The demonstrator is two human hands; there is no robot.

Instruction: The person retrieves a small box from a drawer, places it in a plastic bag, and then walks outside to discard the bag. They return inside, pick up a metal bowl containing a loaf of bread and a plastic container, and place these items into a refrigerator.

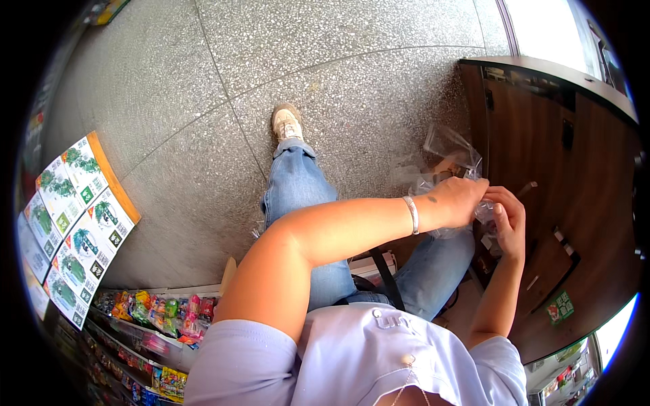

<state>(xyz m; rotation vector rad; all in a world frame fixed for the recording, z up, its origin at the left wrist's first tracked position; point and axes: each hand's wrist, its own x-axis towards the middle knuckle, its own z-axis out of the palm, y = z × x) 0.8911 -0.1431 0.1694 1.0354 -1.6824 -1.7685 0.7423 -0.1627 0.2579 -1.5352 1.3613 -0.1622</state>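
My left hand (454, 202) reaches across my body to the right, its fingers closed on a crumpled clear plastic bag (452, 137). A silver bracelet (412, 215) circles that wrist. Close against it, my right hand (512, 218) curls around another gathered part of the plastic, thumb and fingers bent. The bag's loose end spreads out beyond my left hand, above the floor. Something orange-brown shows in or behind the film, too unclear to name. Both hands are above my bent right knee (436, 269), beside a dark wooden cabinet (538, 137).
Speckled terrazzo floor (355, 76) lies ahead, with my shoe (287, 122) on it. Printed cartons (76, 228) are stacked at the left. Shelves of packaged sweets (162, 314) stand at my left side. A green sticker (560, 307) is on the cabinet.
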